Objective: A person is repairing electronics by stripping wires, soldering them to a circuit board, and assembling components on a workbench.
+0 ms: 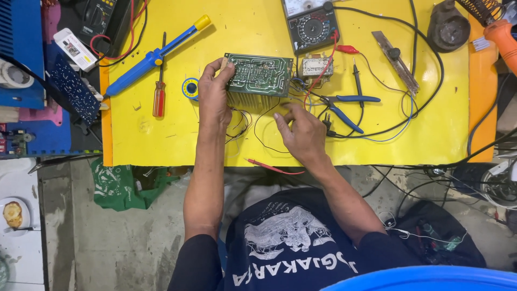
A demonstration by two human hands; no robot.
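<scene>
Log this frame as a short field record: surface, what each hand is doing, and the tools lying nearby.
surface: yellow table
left hand: grips the left edge of the green circuit board, tilted up on its finned heatsink
right hand: fingers on thin black wires below the board
left of board: blue desoldering pump, red-handled screwdriver
right of board: blue-handled pliers, analog multimeter

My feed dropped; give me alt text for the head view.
The left hand holds a green circuit board tilted on a yellow table, while the right hand fingers thin wires beside it. Blue-handled pliers lie to the right.
</scene>
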